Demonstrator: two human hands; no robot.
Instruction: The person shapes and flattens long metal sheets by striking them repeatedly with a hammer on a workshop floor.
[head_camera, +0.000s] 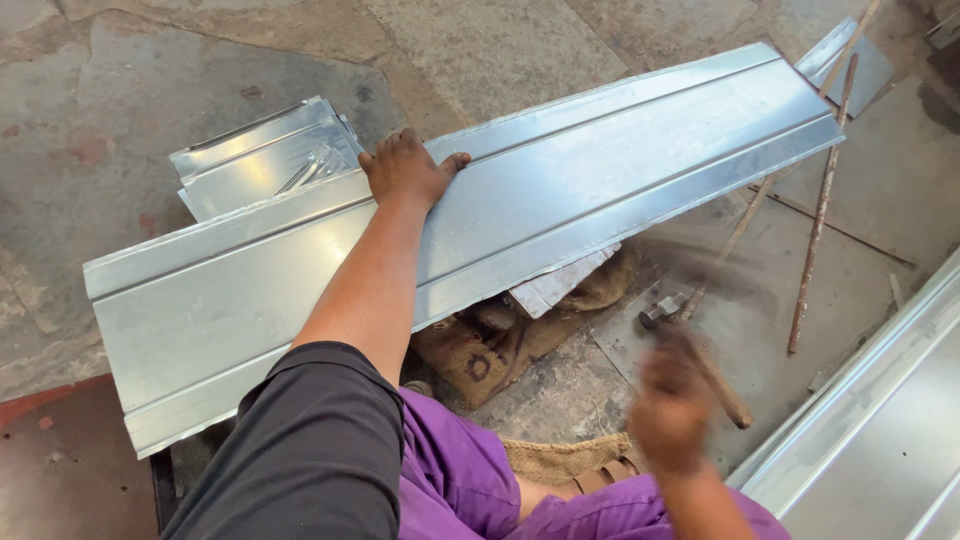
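The left hand (405, 170) lies flat, fingers spread, on a long, shiny, ribbed sheet-metal panel (600, 170), pressing near its far edge. The panel's long axis runs from lower left to upper right across the view, resting on a burlap-wrapped block (480, 350) above the concrete floor (120, 120). The right hand (672, 405), blurred with motion, is closed round the wooden handle of a steel-headed hammer (665, 310), which sits just off the panel's near edge, to the person's right. The left hand is therefore on the panel; the right is close beside it. A smaller folded metal piece (260, 160) lies beyond the panel, and thin rusty rods (820, 210) lean at right.
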